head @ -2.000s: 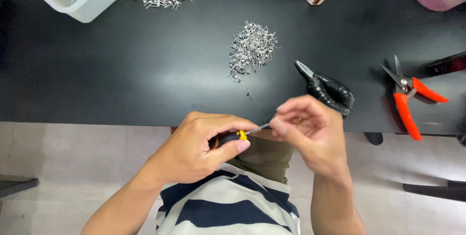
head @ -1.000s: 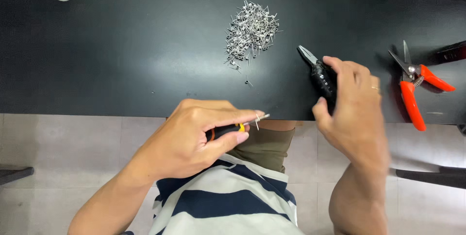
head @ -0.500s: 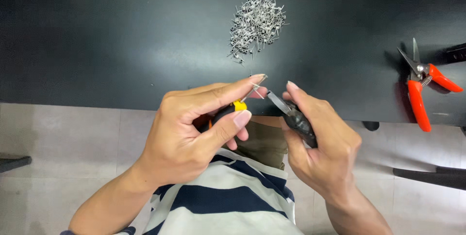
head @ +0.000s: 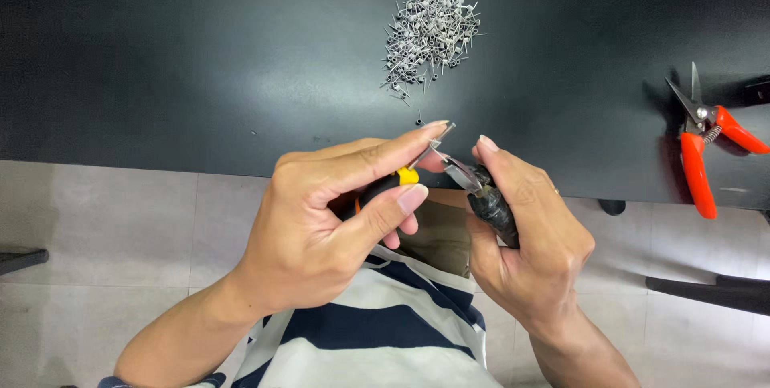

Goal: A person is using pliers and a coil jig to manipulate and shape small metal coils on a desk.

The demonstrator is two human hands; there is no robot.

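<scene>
My left hand [head: 337, 212] grips a small screwdriver with a black and yellow handle [head: 395, 181], its thin metal shaft pointing up and right between thumb and forefinger. My right hand [head: 521, 236] holds black-handled cutters [head: 485, 200], whose metal jaws meet the screwdriver's shaft near its tip. Both hands hover at the near edge of the black table [head: 200, 59], above my striped shirt. A pile of small silver wire coils [head: 429, 31] lies on the table beyond the hands.
Orange-handled snips [head: 702, 143] lie on the table at the right. One tiny coil [head: 419, 122] sits apart, just below the pile. Grey tiled floor shows beneath the table edge, with dark furniture legs at left and right.
My right hand reached to the table, picked up the black cutters and brought them back to the screwdriver tip. The view has tilted down, so the containers at the back left are out of frame.
</scene>
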